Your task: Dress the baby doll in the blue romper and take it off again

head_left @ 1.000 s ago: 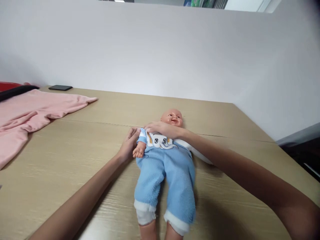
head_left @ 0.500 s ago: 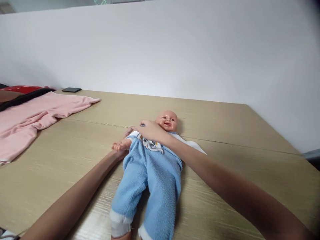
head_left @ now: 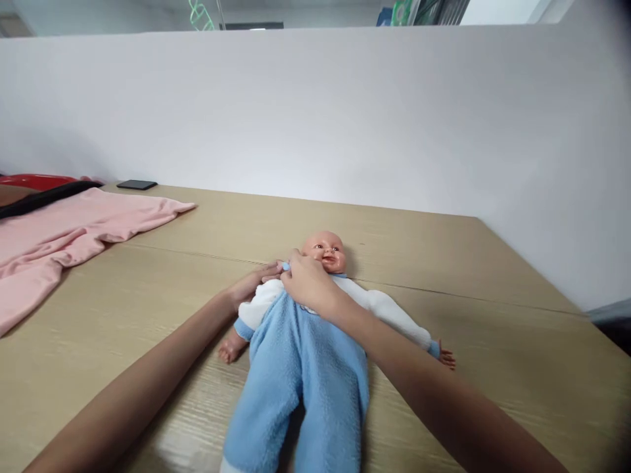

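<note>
A baby doll [head_left: 325, 253] lies on its back, head toward the far side, dressed in fuzzy blue overalls [head_left: 320, 374] and a white top with blue cuffs. At the shoulder on the left of the view, my left hand [head_left: 259, 281] has its fingertips closed at a small blue strap end [head_left: 286, 266]. My right hand [head_left: 310, 282] lies across the doll's chest, fingers bent round the same strap and partly hidden behind the hand. Most of the animal face on the bib is covered. Both doll arms lie out to the sides.
A wooden table [head_left: 414, 249] carries everything. Pink cloth [head_left: 98, 223] is spread at the left, beside black and red items [head_left: 42, 180]. A flat dark device [head_left: 137, 184] sits near the white partition [head_left: 315, 112] behind the table.
The doll's arm at the left now lies lower, with more white sleeve showing. My left hand has moved up to its shoulder. My right hand remains at the chest. The view has tilted up.
</note>
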Demonstrator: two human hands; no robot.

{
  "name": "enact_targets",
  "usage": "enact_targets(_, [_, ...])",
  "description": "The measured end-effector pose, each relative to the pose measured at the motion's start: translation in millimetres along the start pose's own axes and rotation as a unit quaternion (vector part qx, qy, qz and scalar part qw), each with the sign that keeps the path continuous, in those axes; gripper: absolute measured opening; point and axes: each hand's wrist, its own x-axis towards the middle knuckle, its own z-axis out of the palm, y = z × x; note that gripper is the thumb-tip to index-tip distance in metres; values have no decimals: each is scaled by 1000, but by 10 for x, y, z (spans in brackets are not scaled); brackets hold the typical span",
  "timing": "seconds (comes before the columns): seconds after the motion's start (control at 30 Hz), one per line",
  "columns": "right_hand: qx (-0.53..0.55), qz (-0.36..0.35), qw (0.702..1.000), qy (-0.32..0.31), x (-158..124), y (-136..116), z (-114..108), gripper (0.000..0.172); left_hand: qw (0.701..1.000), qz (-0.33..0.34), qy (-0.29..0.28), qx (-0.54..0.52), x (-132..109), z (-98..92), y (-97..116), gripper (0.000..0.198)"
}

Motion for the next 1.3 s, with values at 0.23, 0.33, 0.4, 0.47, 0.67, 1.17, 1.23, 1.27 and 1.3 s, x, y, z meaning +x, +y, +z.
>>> enact_targets(0.23, [-54,47,997,10,-200,157,-76,35,995,13,-36,88,-118,21,-46,42])
enact_targets(0.33, [-69,60,996,23,-275,270,-53,40,960,57,-55,269,-275,62,124,42])
enact_targets(0.4, [-59,57,996,24,-323,334,-62,44,916,52,-86,388,-381,75,277,51])
enact_targets(0.47, [-37,49,998,17,-369,400,-118,42,888,5,-115,445,-470,72,415,64])
enact_targets(0.67, [-65,75,995,18,-482,738,-406,47,836,-63,-94,538,-615,63,619,60])
enact_targets(1.17, [92,-47,994,45,-1276,1711,-183,35,740,-85,-89,661,-634,105,692,64])
enact_targets(1.23, [71,-69,988,115,-1410,1811,-53,29,718,-2,-80,691,-642,129,688,60])
enact_targets(1.27, [61,-70,985,142,-1482,1862,15,28,706,43,-76,703,-655,173,680,56])
enact_targets(1.3, [52,-67,983,161,-1557,1916,80,31,697,86,-71,709,-673,246,665,53])
